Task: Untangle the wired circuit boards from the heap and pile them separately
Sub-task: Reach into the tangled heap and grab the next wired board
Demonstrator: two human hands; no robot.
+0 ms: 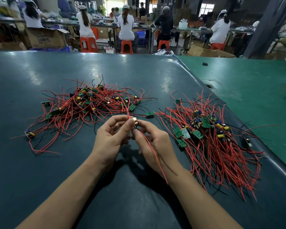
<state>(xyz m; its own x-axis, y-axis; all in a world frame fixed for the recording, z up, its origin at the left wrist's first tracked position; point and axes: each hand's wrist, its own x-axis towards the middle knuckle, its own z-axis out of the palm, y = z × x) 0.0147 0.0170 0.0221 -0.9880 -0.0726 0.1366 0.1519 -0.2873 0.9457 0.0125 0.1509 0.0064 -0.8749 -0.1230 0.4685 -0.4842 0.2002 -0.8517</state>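
Between heap point(89, 103) and pile point(210, 139), both hands point(134, 129) pinched one board point(135, 121), raised so wires point(153, 151) hung free.

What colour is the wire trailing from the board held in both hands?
Red, seen clearly in the head view: the wire trails below the right hand.

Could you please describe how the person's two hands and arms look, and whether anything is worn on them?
The left hand and the right hand are both bare: no gloves, rings, watch or bracelets show. Both forearms are uncovered up to the bottom edge of the picture, with no sleeves in view. The fingernails are short and unpainted.
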